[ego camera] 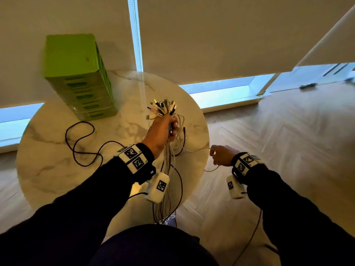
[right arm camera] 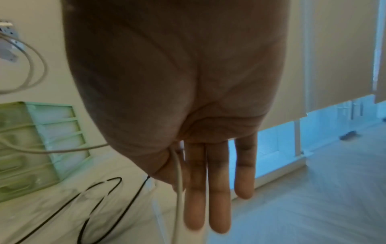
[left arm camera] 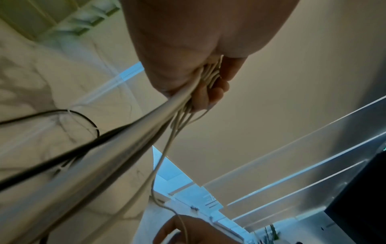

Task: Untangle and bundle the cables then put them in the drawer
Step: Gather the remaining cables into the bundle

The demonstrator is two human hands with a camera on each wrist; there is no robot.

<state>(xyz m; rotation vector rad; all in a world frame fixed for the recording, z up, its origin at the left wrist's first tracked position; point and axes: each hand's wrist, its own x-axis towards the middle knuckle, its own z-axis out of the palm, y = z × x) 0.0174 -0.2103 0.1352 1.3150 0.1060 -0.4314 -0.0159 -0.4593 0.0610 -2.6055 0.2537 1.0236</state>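
Note:
My left hand (ego camera: pixel 165 129) grips a thick bundle of cables (ego camera: pixel 167 156) above the round marble table (ego camera: pixel 48 169); the plug ends (ego camera: pixel 163 108) fan out above my fist and the cords hang down past the table edge. In the left wrist view the fingers (left arm camera: pixel 211 92) curl round the cream cords (left arm camera: pixel 188 105). My right hand (ego camera: pixel 222 155) is off the table's right edge and pinches one white cable (ego camera: pixel 197 149) that runs back to the bundle. In the right wrist view that cable (right arm camera: pixel 178 181) passes by the thumb while three fingers (right arm camera: pixel 217 189) point straight.
A green tower of drawers (ego camera: pixel 80 79) stands at the table's back left, all drawers shut. A loose black cable (ego camera: pixel 80 143) snakes over the table's left half. Wooden floor (ego camera: pixel 278 131) lies to the right; blinds and low windows are behind.

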